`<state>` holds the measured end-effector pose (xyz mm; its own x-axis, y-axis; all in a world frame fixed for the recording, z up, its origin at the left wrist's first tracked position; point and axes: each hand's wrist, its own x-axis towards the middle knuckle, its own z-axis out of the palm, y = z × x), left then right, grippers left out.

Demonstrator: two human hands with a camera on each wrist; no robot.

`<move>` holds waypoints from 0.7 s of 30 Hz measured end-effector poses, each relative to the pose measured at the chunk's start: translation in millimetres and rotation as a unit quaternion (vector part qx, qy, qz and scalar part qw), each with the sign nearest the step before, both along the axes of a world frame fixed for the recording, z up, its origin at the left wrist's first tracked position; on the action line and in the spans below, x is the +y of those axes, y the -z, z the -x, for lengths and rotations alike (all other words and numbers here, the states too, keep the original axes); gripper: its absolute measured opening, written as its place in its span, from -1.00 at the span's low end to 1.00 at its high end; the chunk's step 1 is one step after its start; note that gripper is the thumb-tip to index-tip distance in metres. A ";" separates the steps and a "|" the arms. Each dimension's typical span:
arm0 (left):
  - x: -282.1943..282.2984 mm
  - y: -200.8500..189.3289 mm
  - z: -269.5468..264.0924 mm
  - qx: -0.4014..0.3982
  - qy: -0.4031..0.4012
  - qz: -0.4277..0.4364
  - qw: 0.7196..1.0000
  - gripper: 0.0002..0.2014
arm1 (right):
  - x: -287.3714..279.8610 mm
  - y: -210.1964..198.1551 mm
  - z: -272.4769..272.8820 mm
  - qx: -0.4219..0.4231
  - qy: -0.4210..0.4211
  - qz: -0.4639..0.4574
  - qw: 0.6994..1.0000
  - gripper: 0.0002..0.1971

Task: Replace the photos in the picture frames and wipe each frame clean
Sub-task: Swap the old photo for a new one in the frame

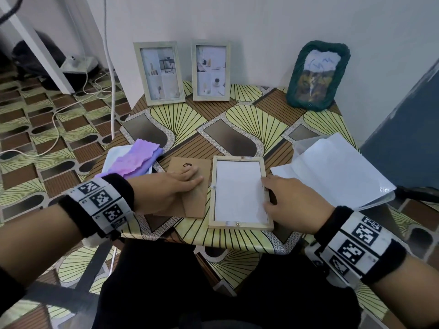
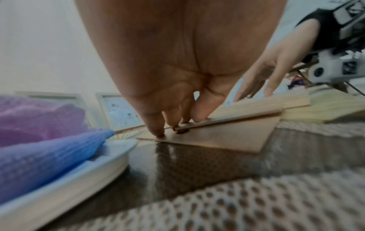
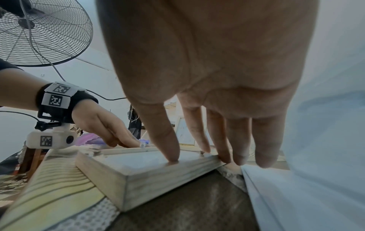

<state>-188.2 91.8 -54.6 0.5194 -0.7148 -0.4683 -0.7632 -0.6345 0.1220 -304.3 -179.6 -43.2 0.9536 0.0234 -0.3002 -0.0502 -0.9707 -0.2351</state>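
Both forearms reach forward over desk (image 1: 237,243) edge. Wooden frame (image 1: 240,224) lies face down at near edge, white sheet (image 1: 238,191) inside. Right hand (image 1: 294,203) flat, fingers straight, thumb (image 3: 164,140) pressing sheet. Left hand (image 1: 171,188) flat on brown backing board (image 1: 197,203), fingers extended. Further: purple cloth (image 1: 135,160), three standing frames (image 1: 159,72) by wall.

The table (image 1: 240,119) wore a cloth patterned in pale yellow fans ribbed with black lines, brown striped blocks and white borders speckled with dots. A pale wooden frame (image 1: 240,224) held a plain white sheet (image 1: 238,193), beside a brown backing board (image 1: 190,186). The cloth (image 1: 135,160) shaded from pink-purple to blue. Two pale wood frames (image 1: 158,73) (image 1: 211,70) showed soft white and beige photos; a dark green frame (image 1: 317,76) held a yellow-brown picture. The wristbands (image 1: 104,200) (image 1: 356,245) were black, with black-and-white square markers.
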 end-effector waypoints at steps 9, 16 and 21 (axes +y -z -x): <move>-30.5 -22.9 -14.7 -0.045 -0.082 0.254 0.963 -0.71 | 1.6 0.3 -29.3 -0.160 0.039 -0.060 0.985 -0.66; -80.1 -9.7 -25.3 -0.095 -0.087 0.103 0.986 -0.46 | -1.9 12.0 -70.5 -0.103 0.049 -0.021 0.993 -0.67; -81.3 -1.5 -32.6 -0.088 -0.113 0.098 0.985 -0.30 | -5.9 15.9 -75.7 -0.056 0.046 -0.018 0.997 -0.62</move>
<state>-155.6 10.4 -53.0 0.7362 -0.6397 -0.2209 -0.6256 -0.7677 0.1385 -228.6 -185.5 -59.2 0.9796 -0.0577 -0.1924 -0.1109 -0.9539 -0.2787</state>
